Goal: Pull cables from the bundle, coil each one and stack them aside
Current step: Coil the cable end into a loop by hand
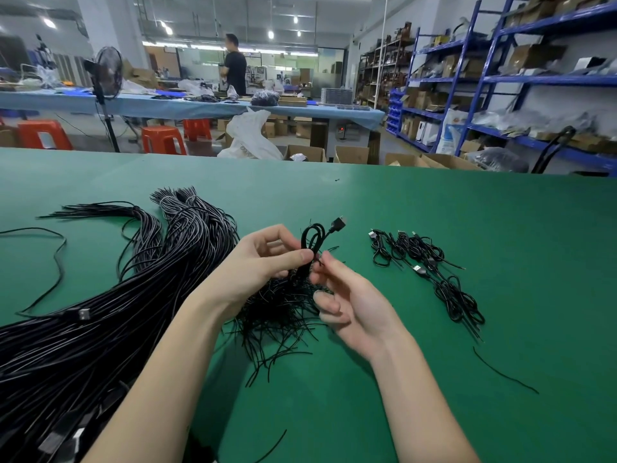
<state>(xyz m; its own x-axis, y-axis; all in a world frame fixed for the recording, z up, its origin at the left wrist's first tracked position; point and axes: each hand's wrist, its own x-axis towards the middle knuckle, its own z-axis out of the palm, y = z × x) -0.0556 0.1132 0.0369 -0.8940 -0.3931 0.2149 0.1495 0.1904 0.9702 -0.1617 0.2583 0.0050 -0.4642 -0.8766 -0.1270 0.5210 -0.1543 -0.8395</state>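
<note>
A thick bundle of black cables [110, 309] lies across the left of the green table [434, 208]. My left hand [257, 262] pinches a small coiled black cable [312, 238] at its waist, the loop standing up and its plug [338, 223] pointing up to the right. My right hand [347, 295] is just right of it, and its fingertips pinch a thin tie or cable end at the coil's waist. A heap of short black ties [283, 315] lies under both hands. A row of coiled cables [430, 265] lies to the right.
A loose tie [504, 372] lies at the right near my right forearm, and another loose cable [50, 262] curves at the far left. Beyond the table's far edge are orange stools [43, 133], cardboard boxes, a fan [107, 75], blue shelving [500, 78] and a person [233, 66] standing.
</note>
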